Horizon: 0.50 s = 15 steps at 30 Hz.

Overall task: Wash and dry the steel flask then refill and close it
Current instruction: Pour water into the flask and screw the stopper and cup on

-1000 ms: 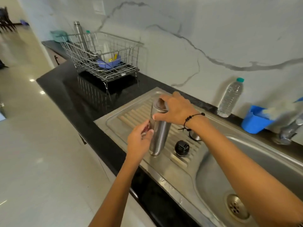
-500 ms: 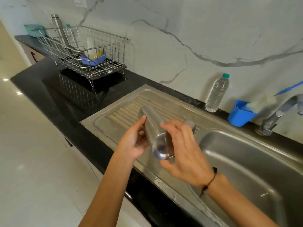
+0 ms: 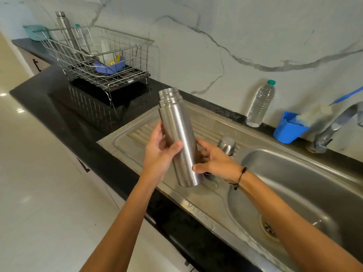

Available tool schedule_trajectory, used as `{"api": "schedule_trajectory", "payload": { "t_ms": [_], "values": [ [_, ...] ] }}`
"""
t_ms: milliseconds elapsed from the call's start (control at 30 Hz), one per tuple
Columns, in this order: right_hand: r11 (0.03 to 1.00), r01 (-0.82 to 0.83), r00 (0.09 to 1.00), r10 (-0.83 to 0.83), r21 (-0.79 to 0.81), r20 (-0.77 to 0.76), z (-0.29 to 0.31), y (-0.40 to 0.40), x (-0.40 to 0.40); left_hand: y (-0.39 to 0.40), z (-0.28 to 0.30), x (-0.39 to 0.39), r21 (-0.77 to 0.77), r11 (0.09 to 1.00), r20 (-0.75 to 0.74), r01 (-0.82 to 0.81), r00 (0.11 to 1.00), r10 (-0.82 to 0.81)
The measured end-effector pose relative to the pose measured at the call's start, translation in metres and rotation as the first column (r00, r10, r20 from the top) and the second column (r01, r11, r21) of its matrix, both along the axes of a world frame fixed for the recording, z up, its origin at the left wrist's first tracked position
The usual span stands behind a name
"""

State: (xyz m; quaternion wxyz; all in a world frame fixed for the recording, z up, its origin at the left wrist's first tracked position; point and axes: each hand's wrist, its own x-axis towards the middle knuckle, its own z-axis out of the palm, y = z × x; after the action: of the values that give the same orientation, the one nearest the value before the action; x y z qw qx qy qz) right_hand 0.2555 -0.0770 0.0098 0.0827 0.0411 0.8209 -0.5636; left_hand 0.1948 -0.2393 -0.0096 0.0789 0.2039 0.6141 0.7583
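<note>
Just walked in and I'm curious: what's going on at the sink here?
A person holds an open steel flask upright in both hands above the draining board, the left hand gripping its side and the right hand curled round its lower part. Its steel cap stands on the board behind. The tap shows no water running, and a plastic water bottle waits by the wall.

Both forearms reach forward, hands meeting on the steel flask [image 3: 179, 142]; left hand [image 3: 159, 154] wraps its left side, thumb across the front, fingers behind; right hand [image 3: 215, 161] cups its right side lower down, thumb on the front, a black cord bracelet [image 3: 240, 176] at the wrist
</note>
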Motion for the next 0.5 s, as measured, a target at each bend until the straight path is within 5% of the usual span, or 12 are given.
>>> {"api": "schedule_trajectory", "payload": {
  "t_ms": [133,500],
  "values": [
    [0.999,-0.010,1.000,0.010,0.048,-0.006,-0.014,-0.003,-0.010,-0.003,-0.007,0.007,-0.172,0.984,-0.142,0.041,0.988,-0.066],
    [0.983,0.065,0.997,-0.058,0.174,-0.046,-0.036,0.000,-0.016,0.002,-0.026,0.018,-0.243,0.969,-0.093,0.032,0.994,-0.057]
  ]
}}
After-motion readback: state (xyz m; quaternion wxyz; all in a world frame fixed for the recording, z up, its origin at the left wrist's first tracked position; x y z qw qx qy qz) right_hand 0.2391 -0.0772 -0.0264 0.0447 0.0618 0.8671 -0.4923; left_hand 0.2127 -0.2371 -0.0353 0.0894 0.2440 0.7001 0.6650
